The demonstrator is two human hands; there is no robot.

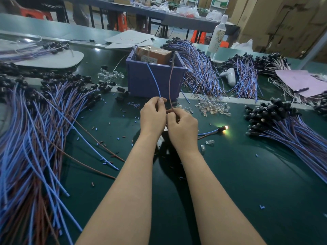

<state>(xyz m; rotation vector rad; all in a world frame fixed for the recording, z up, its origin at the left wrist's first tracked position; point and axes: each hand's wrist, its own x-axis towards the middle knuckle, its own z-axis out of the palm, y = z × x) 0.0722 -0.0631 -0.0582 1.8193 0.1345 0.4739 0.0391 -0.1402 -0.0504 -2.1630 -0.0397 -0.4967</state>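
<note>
We hold one lead in each hand, over the near middle of the green table (pixel 230 174).

1. Left hand (pixel 153 114): we pinch the blue wire (pixel 154 80) between thumb and forefinger at its near end. The wire arcs up and away to the near rim of the purple box (pixel 139 82).
2. Right hand (pixel 182 126): our fingers are curled round the brown wire (pixel 170 85), gripping it just beside the left hand; the two hands touch. This wire rises to a dark post (pixel 174 56) at the box's right corner. Whether either wire tip makes contact there, we cannot tell.
3. Lamp (pixel 224 128): it lies on the table just right of the right hand and glows yellow-white. Its blue and brown leads run left and pass behind our right wrist.

A brown package (pixel 155 54) sits inside the box. Clear bulbs (pixel 214 107) are heaped to the right of the box. Bundles of blue and brown wires with black sockets lie fanned out at the left (pixel 35 129) and at the right (pixel 292 131). Short blue and brown offcuts are scattered over the table around our hands.
</note>
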